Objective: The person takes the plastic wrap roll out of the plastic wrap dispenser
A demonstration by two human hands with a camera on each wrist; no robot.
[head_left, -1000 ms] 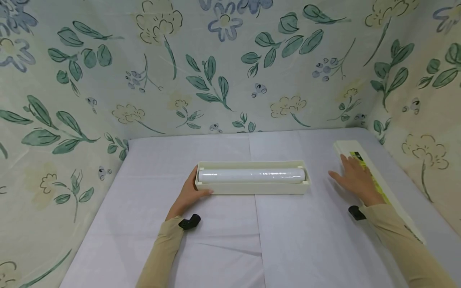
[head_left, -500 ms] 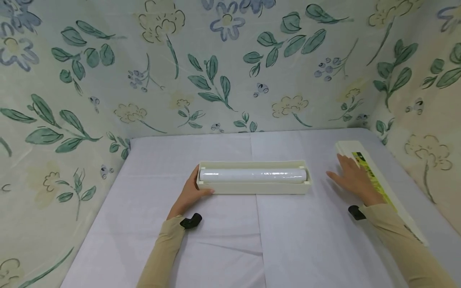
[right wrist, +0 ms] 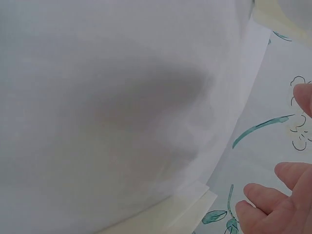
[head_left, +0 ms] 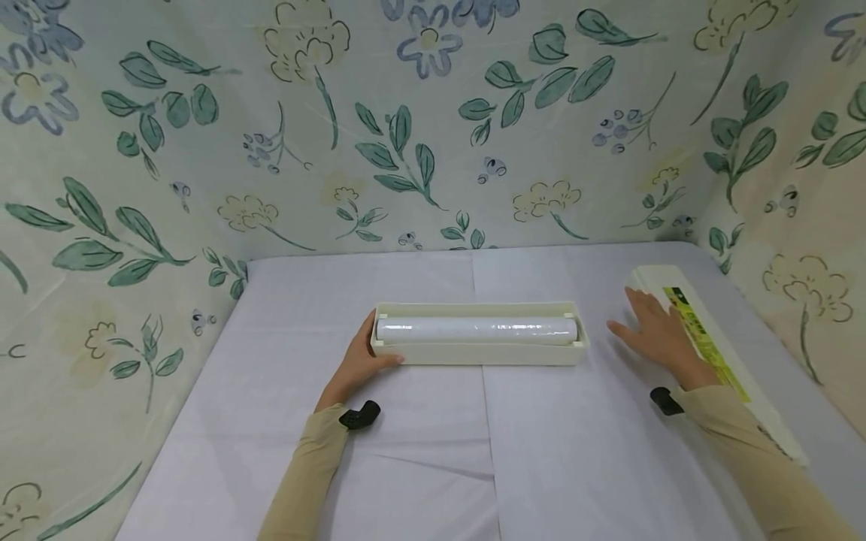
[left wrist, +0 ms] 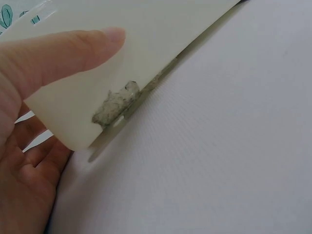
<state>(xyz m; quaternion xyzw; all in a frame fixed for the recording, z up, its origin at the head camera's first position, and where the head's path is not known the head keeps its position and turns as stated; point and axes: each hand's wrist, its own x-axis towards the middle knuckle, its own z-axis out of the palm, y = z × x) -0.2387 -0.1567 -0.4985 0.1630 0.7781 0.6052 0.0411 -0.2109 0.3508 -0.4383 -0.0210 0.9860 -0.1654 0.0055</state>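
Note:
A long cream box (head_left: 473,355), its top off, sits mid-table with a shiny roll of cling film (head_left: 476,329) lying inside. My left hand (head_left: 358,361) grips the box's left end; the left wrist view has the thumb (left wrist: 92,48) flat along one side wall and the other fingers partly hidden behind. A rough grey patch (left wrist: 117,105) marks the wall's lower edge there. To the right, my right hand (head_left: 659,338) hovers with fingers spread, holding nothing. It overlaps the left edge of a long cream lid (head_left: 659,276) with a yellow-green label (head_left: 710,349).
White cloth (head_left: 406,451) covers the table, with a seam and creases down its middle. Floral fabric (head_left: 406,120) hangs as walls behind and at both sides. Each wrist carries a black camera mount (head_left: 360,415).
My right hand has drifted slightly left, off the lid's label, uncovering more of it. My left hand keeps its grip on the box. The head view has shifted a little.

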